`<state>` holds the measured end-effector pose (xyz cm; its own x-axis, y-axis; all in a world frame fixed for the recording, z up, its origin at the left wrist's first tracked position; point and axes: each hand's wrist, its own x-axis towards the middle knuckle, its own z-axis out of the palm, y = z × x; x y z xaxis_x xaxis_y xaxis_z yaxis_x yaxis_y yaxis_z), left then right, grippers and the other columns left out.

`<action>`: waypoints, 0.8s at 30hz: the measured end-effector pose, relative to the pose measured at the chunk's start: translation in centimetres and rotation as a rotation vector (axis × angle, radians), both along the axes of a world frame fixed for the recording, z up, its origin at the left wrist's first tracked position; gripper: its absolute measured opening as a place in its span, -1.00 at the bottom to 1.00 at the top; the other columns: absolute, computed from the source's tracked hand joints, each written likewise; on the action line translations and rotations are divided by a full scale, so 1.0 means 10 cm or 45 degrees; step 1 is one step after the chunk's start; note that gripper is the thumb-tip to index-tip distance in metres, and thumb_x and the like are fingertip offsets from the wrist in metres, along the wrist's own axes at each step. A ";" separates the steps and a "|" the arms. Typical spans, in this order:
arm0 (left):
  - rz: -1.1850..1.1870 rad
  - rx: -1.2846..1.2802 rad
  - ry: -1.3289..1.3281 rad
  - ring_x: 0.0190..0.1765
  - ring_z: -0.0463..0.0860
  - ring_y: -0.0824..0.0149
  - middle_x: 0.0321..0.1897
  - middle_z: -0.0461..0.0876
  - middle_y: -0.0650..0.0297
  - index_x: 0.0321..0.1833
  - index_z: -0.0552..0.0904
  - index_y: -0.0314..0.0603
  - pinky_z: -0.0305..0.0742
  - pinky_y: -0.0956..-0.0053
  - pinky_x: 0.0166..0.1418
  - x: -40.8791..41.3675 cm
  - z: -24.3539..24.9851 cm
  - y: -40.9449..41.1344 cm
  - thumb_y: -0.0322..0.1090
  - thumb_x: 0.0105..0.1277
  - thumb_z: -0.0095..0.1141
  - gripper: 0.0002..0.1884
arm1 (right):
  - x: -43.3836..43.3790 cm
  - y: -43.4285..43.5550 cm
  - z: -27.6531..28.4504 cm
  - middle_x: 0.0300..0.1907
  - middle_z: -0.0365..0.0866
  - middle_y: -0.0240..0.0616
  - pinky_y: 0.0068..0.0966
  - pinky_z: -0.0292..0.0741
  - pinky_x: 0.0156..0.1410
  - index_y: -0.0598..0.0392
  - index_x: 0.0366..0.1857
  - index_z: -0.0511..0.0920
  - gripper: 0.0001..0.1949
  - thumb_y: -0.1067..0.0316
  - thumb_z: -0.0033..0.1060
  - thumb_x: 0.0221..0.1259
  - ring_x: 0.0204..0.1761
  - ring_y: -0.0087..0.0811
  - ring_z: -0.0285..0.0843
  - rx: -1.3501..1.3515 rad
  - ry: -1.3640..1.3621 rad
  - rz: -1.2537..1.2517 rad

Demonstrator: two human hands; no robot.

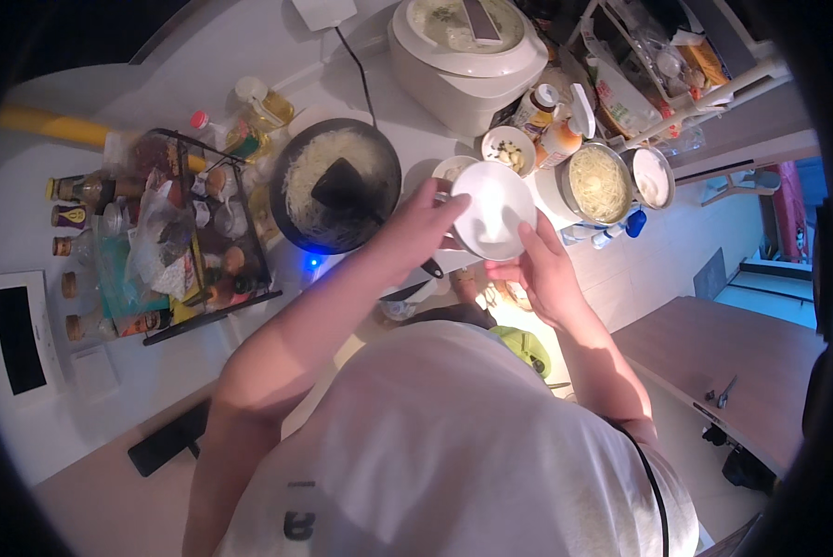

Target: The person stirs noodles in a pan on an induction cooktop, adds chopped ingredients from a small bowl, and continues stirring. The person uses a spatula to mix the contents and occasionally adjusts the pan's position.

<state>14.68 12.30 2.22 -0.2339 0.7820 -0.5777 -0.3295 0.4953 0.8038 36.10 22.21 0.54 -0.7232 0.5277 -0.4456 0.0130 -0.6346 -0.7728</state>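
A small white bowl is held between my two hands in front of me. My left hand grips its left side, and my right hand has its rim on the lower right. To the left is a dark wok containing pale shreds and a black spatula. Just behind the held bowl are a white bowl of garlic pieces and another small bowl, partly hidden. A metal bowl of pale shreds stands to the right.
A white rice cooker stands at the back. Left of the wok, a black wire rack holds jars and bottles. An oil jug is behind it. Spray and sauce bottles stand beside the bowls, near a metal bowl of white powder.
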 end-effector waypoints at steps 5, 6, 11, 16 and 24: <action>-0.195 -0.003 -0.023 0.51 0.66 0.18 0.55 0.56 0.00 0.78 0.29 -0.33 0.69 0.22 0.53 0.39 -0.25 0.12 0.04 0.81 0.16 -0.26 | 0.56 0.06 -0.36 0.29 0.72 0.09 -0.36 0.94 0.02 0.10 0.78 0.21 -0.49 0.31 -0.20 0.90 -0.08 -0.22 0.92 0.002 -0.173 -0.197; -0.176 0.030 0.027 0.57 0.62 0.16 0.62 0.53 -0.02 0.80 0.29 -0.33 0.63 0.23 0.59 0.42 -0.31 0.06 0.00 0.83 0.15 -0.28 | 0.63 0.09 -0.47 0.27 0.74 0.05 -0.37 0.94 -0.01 0.06 0.79 0.20 -0.49 0.33 -0.22 0.89 -0.13 -0.26 0.91 0.007 -0.256 -0.260; -0.215 0.225 0.031 0.58 0.64 0.21 0.54 0.66 0.10 0.67 0.49 -0.31 0.62 0.27 0.55 0.22 -0.03 -0.67 -0.23 0.86 0.07 -0.53 | 0.78 0.33 -1.21 0.24 0.75 0.00 -0.39 0.93 -0.05 0.10 0.79 0.17 -0.48 0.37 -0.28 0.88 -0.13 -0.35 0.89 0.283 -0.456 -0.273; 0.162 0.073 0.217 0.30 0.74 0.35 0.36 0.75 0.24 0.54 0.63 -0.18 0.64 0.42 0.36 -0.09 -0.25 -1.92 -0.30 0.84 0.11 -0.66 | 0.71 0.51 -1.60 0.31 0.69 0.05 -0.37 0.91 -0.04 0.14 0.82 0.06 -0.41 0.37 -0.20 0.85 -0.17 -0.30 0.87 0.387 -0.542 -0.249; 0.309 -0.209 1.045 0.24 0.75 0.18 0.28 0.70 0.10 0.36 0.72 -0.29 0.65 0.37 0.37 -0.33 -0.67 -2.85 -0.32 0.68 0.30 -0.69 | 0.56 0.58 -1.73 0.32 0.63 -0.04 -0.30 0.90 -0.03 0.12 0.81 0.06 -0.37 0.29 -0.02 0.85 -0.16 -0.27 0.87 0.365 -0.568 -0.339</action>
<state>11.41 -16.16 -4.44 -0.7755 0.5779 -0.2542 0.2114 0.6170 0.7581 41.75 27.97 -16.74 -0.3251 0.8095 -0.4889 0.2454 -0.4271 -0.8703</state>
